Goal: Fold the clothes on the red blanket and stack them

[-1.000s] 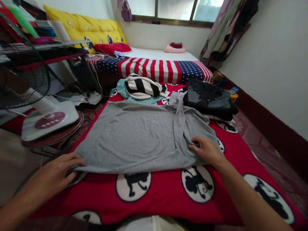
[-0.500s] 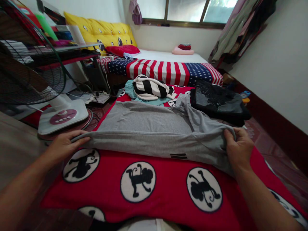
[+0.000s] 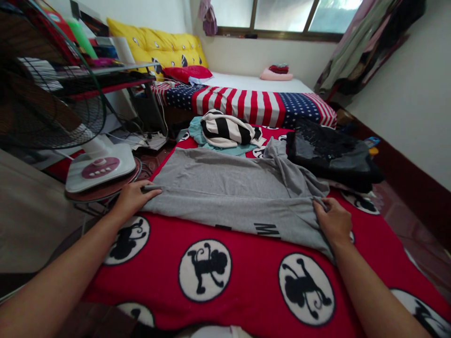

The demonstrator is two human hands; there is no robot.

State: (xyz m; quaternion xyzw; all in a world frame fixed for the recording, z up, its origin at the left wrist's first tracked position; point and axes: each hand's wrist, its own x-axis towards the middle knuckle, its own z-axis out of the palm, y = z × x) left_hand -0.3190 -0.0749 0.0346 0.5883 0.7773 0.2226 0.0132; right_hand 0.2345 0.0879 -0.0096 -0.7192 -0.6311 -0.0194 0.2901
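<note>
A grey T-shirt [image 3: 225, 176] lies spread across a red blanket [image 3: 165, 281] printed with black monkeys in white circles. Its near side is folded over in a long strip, with part of a black letter print showing. My left hand [image 3: 134, 198] pinches the strip's left end between thumb and fingers. At the other end, my right hand [image 3: 333, 219] grips the folded edge near the sleeve, some fingers hidden beneath the cloth. Beyond the shirt sits a bunched black-and-white striped garment [image 3: 229, 131] on a teal cloth [image 3: 197, 133].
A stack of dark folded clothes [image 3: 331, 152] stands at the right. On the left, a fan [image 3: 102, 166] rests on a round stool beside a cluttered desk [image 3: 137, 77]. A bed [image 3: 239, 103] with a flag-patterned cover is at the back, and clothes [image 3: 355, 51] hang at upper right.
Both hands have moved inward, still holding the grey T-shirt's folded edge. The strip lies lower and flatter, with more black lettering showing. The camera view has shifted slightly left.
</note>
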